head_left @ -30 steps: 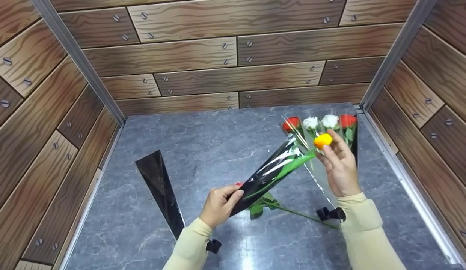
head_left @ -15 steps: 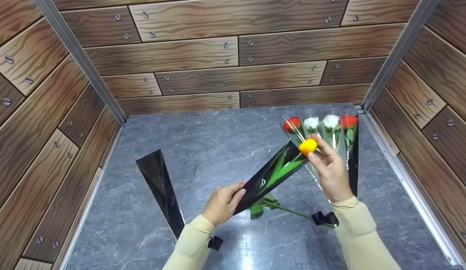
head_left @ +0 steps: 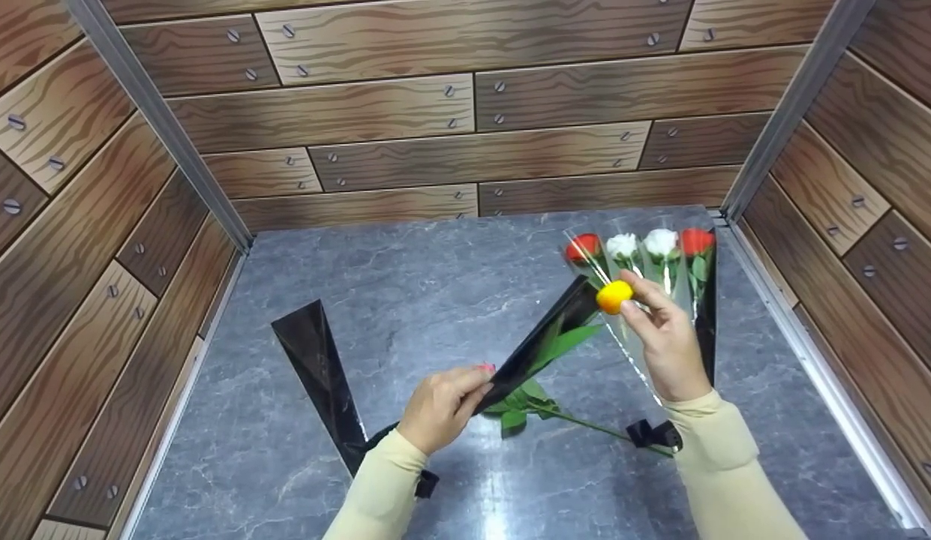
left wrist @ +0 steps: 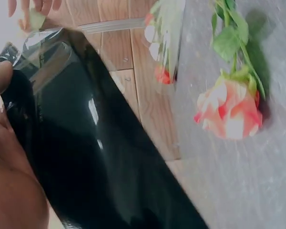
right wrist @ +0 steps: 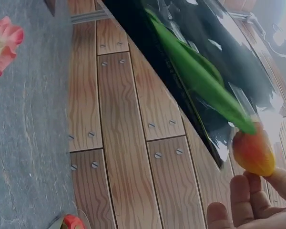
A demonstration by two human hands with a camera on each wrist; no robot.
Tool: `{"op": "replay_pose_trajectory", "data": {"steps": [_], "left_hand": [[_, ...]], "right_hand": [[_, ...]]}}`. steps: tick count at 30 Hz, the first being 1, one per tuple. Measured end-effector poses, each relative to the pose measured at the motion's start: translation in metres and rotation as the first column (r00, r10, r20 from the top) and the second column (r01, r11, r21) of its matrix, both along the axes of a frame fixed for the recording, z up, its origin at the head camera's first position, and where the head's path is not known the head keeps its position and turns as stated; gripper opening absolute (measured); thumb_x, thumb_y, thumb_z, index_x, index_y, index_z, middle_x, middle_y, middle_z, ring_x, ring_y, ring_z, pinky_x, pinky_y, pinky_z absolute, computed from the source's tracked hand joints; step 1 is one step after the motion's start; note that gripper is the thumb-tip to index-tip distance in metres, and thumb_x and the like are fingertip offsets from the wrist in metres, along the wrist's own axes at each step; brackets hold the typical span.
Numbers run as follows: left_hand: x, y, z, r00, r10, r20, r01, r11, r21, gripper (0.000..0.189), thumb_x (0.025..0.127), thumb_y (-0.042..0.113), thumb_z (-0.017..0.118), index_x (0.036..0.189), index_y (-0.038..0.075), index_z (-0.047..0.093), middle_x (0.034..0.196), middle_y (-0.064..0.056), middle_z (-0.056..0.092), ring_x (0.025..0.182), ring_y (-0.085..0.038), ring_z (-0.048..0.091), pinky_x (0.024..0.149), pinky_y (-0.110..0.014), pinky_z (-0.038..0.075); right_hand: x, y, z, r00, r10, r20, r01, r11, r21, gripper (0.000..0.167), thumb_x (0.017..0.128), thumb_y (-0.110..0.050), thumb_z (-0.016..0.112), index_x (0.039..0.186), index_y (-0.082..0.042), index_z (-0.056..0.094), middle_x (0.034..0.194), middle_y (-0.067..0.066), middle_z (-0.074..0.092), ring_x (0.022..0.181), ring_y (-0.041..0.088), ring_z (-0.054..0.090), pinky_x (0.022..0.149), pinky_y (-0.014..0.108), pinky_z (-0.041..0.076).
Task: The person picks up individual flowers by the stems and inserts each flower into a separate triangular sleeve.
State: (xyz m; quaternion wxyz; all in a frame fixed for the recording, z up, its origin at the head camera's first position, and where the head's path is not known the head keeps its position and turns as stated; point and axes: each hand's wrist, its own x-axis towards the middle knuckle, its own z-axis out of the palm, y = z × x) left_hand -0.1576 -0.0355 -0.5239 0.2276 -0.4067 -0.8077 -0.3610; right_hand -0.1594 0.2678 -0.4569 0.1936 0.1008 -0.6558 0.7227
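Between the fingertips of my right hand (head_left: 668, 341) is the bud of a yellow-orange tulip (head_left: 614, 298), pinched from above and to the right. Its green leaves (right wrist: 195, 76) run down along a black and clear flower sleeve (head_left: 536, 341), and the bud sits at the sleeve's wide mouth. My left hand (head_left: 442, 409) grips that sleeve near its narrow lower end, holding it slanted above the table. Below it lies a pink rose (left wrist: 231, 109) with a leafy stem; in the head view the left hand hides most of its bloom.
Several wrapped roses, among them a red rose (head_left: 584, 247) and a white rose (head_left: 662, 244), lie at the back right. Another black sleeve (head_left: 319, 382) lies left of my left arm. A black bow (head_left: 649, 433) is beside my right wrist. Wood-patterned walls (head_left: 390, 120) enclose the table.
My right hand has moved left and slightly nearer with the tulip. The sleeve has turned in my left hand, showing narrower, and a green leaf now stands out from its side.
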Motion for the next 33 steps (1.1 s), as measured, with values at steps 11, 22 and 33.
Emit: {"op": "replay_pose_trajectory", "data": {"steps": [11,22,33], "left_hand": [[0.000,0.013,0.006,0.991,0.095,0.090,-0.103,0.991,0.087,0.011,0.096,0.014,0.059,0.094,0.011,0.070,0.083,0.002,0.070,0.071,-0.007,0.064,0.062,-0.024,0.050],[-0.001,0.032,0.011,0.995,0.065,0.081,-0.081,0.973,0.216,0.012,0.096,0.011,0.060,0.097,0.008,0.071,0.086,0.000,0.070,0.070,-0.005,0.062,0.063,-0.022,0.049],[0.006,0.043,0.024,0.986,-0.035,0.162,-0.033,0.915,0.401,0.013,0.092,-0.002,0.059,0.099,0.003,0.069,0.084,-0.006,0.070,0.067,-0.012,0.063,0.062,-0.023,0.051]], "right_hand": [[0.011,-0.017,0.007,0.997,-0.081,-0.009,0.081,0.966,0.247,0.034,0.092,0.003,0.058,0.126,0.007,0.057,0.127,0.020,0.056,0.114,0.014,0.053,0.103,0.025,0.034],[0.010,-0.011,0.022,0.986,-0.167,-0.010,0.164,0.949,0.269,0.016,0.087,0.003,0.065,0.101,0.010,0.069,0.103,0.019,0.064,0.126,0.030,0.044,0.108,0.041,0.026],[0.003,-0.019,-0.001,0.971,0.239,0.025,-0.220,0.923,-0.316,0.048,0.098,-0.006,0.052,0.142,-0.004,0.033,0.132,0.013,0.052,0.112,0.024,0.057,0.095,0.039,0.046]]}}
